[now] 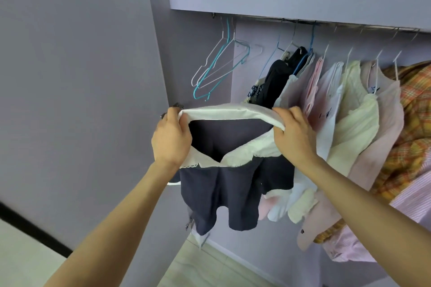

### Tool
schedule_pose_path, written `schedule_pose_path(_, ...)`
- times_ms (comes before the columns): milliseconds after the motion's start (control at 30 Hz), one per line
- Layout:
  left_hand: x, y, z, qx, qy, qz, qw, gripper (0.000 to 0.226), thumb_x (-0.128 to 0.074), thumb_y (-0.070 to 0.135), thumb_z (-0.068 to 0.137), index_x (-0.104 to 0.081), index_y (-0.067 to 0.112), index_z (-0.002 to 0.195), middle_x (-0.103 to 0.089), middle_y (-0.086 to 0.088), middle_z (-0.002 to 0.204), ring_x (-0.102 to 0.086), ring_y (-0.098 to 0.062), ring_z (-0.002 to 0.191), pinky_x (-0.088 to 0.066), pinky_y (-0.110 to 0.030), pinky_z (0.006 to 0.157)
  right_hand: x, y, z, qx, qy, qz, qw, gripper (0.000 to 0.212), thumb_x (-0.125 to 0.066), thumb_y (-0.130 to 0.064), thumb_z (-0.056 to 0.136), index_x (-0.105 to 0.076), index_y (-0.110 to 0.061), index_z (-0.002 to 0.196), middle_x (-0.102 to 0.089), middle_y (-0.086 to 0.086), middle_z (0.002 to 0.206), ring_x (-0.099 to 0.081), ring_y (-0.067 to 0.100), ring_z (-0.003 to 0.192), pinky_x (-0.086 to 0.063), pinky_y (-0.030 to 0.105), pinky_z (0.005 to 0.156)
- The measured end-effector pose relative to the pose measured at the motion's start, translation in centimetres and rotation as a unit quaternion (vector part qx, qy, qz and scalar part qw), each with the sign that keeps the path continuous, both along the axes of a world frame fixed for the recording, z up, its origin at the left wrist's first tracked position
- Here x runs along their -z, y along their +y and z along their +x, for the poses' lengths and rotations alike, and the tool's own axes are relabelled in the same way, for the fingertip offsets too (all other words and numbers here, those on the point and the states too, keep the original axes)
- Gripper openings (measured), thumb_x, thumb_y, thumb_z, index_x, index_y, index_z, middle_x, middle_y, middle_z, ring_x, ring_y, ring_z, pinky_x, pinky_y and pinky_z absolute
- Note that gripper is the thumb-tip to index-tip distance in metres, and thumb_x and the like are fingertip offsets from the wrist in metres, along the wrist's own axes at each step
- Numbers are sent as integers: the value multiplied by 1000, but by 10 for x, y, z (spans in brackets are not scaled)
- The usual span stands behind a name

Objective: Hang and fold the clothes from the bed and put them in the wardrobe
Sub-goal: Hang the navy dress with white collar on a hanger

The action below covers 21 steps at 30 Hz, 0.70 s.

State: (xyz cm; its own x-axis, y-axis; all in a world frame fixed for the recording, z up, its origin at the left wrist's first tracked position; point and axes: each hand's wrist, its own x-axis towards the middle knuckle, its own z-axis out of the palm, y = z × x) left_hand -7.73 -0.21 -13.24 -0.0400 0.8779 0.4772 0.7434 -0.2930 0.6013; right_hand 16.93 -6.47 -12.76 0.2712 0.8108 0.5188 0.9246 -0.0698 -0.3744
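Head view: both my hands, left (171,137) and right (295,134), grip the white collar of a navy dress (224,184), stretching its neck open before the wardrobe rail (303,21), probably to slip in a spare hanger (219,67).

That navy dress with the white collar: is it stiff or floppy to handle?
Probably floppy: the navy dress sags between the left hand and right hand, hem drooping in folds. Likely light, since a fingertip grip on the collar holds it up.
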Motion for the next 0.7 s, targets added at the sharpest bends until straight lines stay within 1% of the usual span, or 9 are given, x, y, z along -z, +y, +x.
schedule_pose_path(67, 8, -1, -1, 41, 54, -64, 996, 14, -36, 19, 98, -41, 8, 92, -51, -9, 83, -45, -35, 73, -34, -35, 61, 6, 0, 1, -5, -16, -114, 993, 32, -47, -10, 87, -58, -21, 114, -56, 6, 109, -52, 27, 93, -43, 35, 70)
schedule_pose_path(133, 14, 4, -7, 69, 134, -175, 973, 16, -35, 21, 99, -41, 8, 91, -51, -13, 87, -46, -35, 77, -40, -38, 67, 12, 1, 4, -8, -27, -282, 959, 21, -43, -13, 88, -53, -27, 77, -60, 3, 92, -53, 26, 79, -38, 30, 65)
schedule_pose_path(233, 13, 12, -10, 99, 122, -209, 965, 18, -38, 23, 98, -41, 9, 88, -50, -11, 83, -48, -34, 78, -40, -35, 67, 16, 7, 7, -35, 65, -258, 963, 34, -42, -4, 85, -39, -25, 58, -51, 1, 64, -53, 27, 67, -35, 27, 55)
schedule_pose_path(333, 4, 19, -13, 113, 66, -230, 964, 21, -49, 30, 93, -48, 10, 88, -50, -3, 76, -46, -26, 74, -37, -30, 56, 14, 17, 8, -50, 156, -216, 962, 31, -43, 1, 84, -51, -19, 63, -48, 2, 59, -46, 18, 53, -32, 21, 37)
schedule_pose_path(400, -2, 24, -16, 111, 63, -216, 968, 20, -51, 27, 94, -49, 11, 80, -49, 0, 69, -45, -23, 70, -36, -25, 54, 12, 24, 9, -71, 170, -227, 956, 22, -44, 0, 85, -62, -12, 80, -51, 2, 64, -43, 12, 52, -29, 12, 32)
schedule_pose_path(467, -6, 26, -20, 91, 67, -177, 978, 28, -46, 21, 95, -43, 11, 69, -46, -1, 63, -40, -23, 64, -32, -30, 54, 14, 29, 6, -102, 179, -237, 950, 19, -48, -2, 85, -65, -11, 88, -54, 3, 69, -45, 10, 55, -30, 11, 39)
schedule_pose_path(533, -12, 29, -21, 67, 34, -135, 988, 35, -44, 17, 94, -34, 15, 60, -40, 1, 58, -33, -21, 59, -28, -31, 53, 14, 40, 3, -136, 190, -241, 942, 13, -52, -4, 85, -64, -11, 84, -54, 3, 70, -46, 13, 59, -31, 12, 45)
schedule_pose_path(600, -20, 36, -23, 39, 4, -111, 993, 34, -44, 19, 95, -37, 16, 62, -43, 2, 56, -35, -21, 59, -27, -32, 54, 10, 55, -1, -176, 206, -255, 928, 14, -56, -6, 84, -62, -18, 83, -57, -1, 71, -50, 13, 66, -37, 15, 56)
schedule_pose_path(700, -33, 46, -31, -9, 3, -71, 997, 25, -44, 24, 96, -49, 12, 75, -52, 0, 60, -45, -26, 64, -34, -32, 59, 6, 78, -9, -247, 279, -298, 879, 23, -58, -10, 85, -66, -24, 102, -66, -8, 86, -59, 7, 80, -44, 23, 76)
